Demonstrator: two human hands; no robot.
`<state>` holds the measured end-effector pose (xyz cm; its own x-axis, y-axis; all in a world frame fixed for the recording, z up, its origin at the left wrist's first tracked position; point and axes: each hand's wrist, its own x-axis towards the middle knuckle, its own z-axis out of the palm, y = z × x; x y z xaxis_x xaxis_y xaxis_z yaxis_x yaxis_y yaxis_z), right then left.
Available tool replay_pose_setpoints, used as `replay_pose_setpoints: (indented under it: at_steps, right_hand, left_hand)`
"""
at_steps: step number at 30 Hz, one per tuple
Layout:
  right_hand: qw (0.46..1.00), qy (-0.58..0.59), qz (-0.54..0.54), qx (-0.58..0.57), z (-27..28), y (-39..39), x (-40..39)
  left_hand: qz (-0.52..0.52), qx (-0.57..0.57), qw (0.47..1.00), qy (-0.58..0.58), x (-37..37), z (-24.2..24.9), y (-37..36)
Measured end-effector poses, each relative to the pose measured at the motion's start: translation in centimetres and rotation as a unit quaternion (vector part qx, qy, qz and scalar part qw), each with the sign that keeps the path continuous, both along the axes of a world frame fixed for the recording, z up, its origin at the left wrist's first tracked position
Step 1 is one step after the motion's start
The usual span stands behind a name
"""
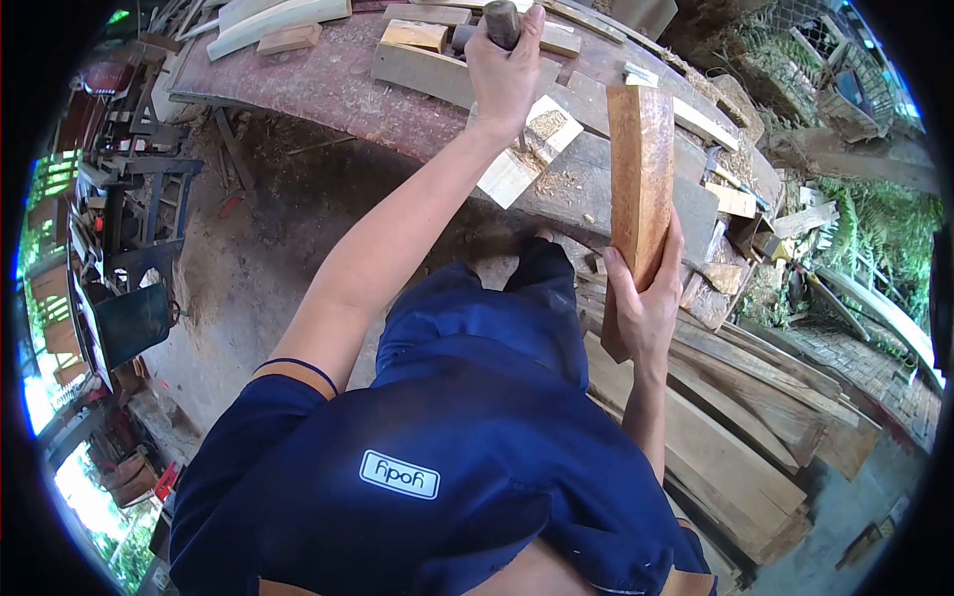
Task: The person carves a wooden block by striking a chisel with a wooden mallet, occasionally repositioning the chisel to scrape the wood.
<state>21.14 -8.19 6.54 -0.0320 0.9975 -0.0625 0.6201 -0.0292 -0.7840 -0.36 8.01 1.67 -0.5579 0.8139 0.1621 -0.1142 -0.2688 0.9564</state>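
My left hand (505,79) is closed around a chisel, and the top of its dark round handle (502,24) sticks out above the fist. Below the fist, the narrow blade reaches down to a pale piece of wood (505,181) on the workbench (308,104). Wood shavings (549,123) lie on that piece and beside it. My right hand (651,303) grips a long, thick reddish-brown wooden block (641,174) near its lower part, holding it raised and apart from the chisel. The fingers behind the block are partly hidden.
Behind my left hand a wooden beam (422,73) lies along the bench, with offcuts (288,39) farther left. Long planks (725,467) are stacked to my right. A blue-handled tool (737,179) rests among scraps at the bench's right end. A dark green container (129,323) stands at left.
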Motion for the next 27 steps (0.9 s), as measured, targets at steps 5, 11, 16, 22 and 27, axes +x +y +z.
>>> replay_pose_setpoints:
  at_steps: [5,11,16,22,27]
  right_hand:
    - [1.000,-0.001,0.016,-0.002,0.2,0.4,-0.3]
    - [0.993,0.095,0.035,0.053,4.2,4.2,-2.1]
    - [0.935,0.124,0.129,0.308,9.8,8.2,-5.4]
    - [0.930,-0.210,0.259,0.155,10.8,8.5,-5.5]
    - [0.953,-0.082,0.217,0.193,9.8,7.2,-6.7]
  left_hand:
    - [-0.002,0.045,0.999,-0.013,0.3,-1.3,0.3]
    - [-0.008,0.096,0.995,-0.021,2.7,0.0,-2.1]
    - [-0.038,0.065,0.997,-0.003,3.2,-0.4,-3.3]
    - [-0.078,0.099,0.991,0.052,2.5,-1.0,-3.9]
    - [-0.128,0.114,0.978,-0.121,3.5,-1.4,-5.5]
